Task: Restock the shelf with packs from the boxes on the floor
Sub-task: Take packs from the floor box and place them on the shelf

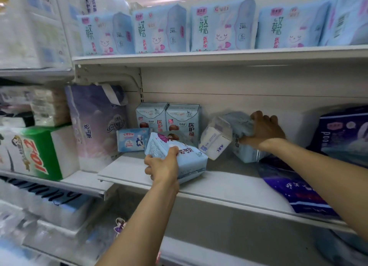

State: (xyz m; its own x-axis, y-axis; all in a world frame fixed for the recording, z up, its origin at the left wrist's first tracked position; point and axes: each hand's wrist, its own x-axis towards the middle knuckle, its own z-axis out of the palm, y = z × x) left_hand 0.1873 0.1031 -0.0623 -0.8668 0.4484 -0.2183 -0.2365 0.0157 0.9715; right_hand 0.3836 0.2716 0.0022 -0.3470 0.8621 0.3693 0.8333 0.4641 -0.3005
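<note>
My left hand grips a light-blue pack lying tilted on the middle shelf, in front of two upright blue packs. My right hand grips the top of a blurred blue pack standing further right on the same shelf. A white-and-blue pack leans tilted against it, between my two hands. A small flat blue pack stands at the left, behind my left hand's pack.
The upper shelf carries a row of blue rabbit-print packs. A tall lilac tissue bundle stands left of the middle shelf. Dark purple packs fill the right side, one lying flat. Tissue packs fill the left unit.
</note>
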